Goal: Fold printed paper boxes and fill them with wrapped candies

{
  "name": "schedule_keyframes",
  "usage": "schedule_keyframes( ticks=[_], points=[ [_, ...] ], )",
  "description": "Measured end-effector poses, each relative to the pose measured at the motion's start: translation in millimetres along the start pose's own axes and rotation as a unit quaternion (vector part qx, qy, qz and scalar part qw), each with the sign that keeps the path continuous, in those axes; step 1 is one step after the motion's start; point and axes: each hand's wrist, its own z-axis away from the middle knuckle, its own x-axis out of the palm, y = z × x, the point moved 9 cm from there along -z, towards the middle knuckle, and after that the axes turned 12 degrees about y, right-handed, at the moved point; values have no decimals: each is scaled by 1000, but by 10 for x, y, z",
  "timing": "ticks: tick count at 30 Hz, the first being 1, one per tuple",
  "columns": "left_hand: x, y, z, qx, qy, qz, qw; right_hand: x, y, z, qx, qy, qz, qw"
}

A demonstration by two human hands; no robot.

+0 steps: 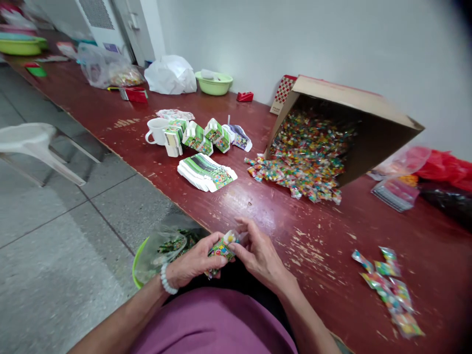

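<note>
My left hand (195, 259), with a pale bead bracelet (167, 280) at the wrist, is closed around a small green printed carton (221, 249) above my lap. A clear packet of coloured candies (231, 237) sticks out at the carton's upper end. Around that packet, the thumb and fingers of my right hand (262, 258) are closed. Ahead on the table lies a fanned stack of flat green-and-white cartons (207, 172). Behind the stack are several bundles of similar cartons (197, 137) beside a white mug (158, 131).
A tipped cardboard box (387, 115) spills candy packets (306, 167) onto the red table (265, 211). More candy packets (391, 290) lie at right. Below the table edge, a green basin (137, 265) with a plastic liner holds filled-looking green packs. A white stool (33, 135) stands left.
</note>
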Motion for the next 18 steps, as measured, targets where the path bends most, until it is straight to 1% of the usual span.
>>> schedule_keyframes(
  ticks=[2,4,6,9,11,13,16,17,18],
  points=[
    [-1,-11,-29,9,21,29,999,-109,55,-12,24,55,-13,998],
    [-18,-1,-42,22,45,56,997,-181,62,-13,18,88,-4,996],
    [-18,25,-40,33,59,70,995,-177,5,-2,-16,83,7,996],
    [11,65,-39,40,66,85,993,-101,-112,40,-73,51,11,996],
    [2,64,-58,32,82,108,990,-75,-145,65,-85,46,5,995],
    [-25,17,-90,3,105,149,983,-113,-114,75,-65,73,-13,995],
    [-30,-88,-133,-56,120,210,969,-219,26,94,0,145,-42,988],
    [-30,-108,-141,-67,125,225,964,-224,67,106,17,156,-53,986],
    [-36,-114,-147,-69,134,236,960,-202,91,115,26,155,-67,985]
  ],
)
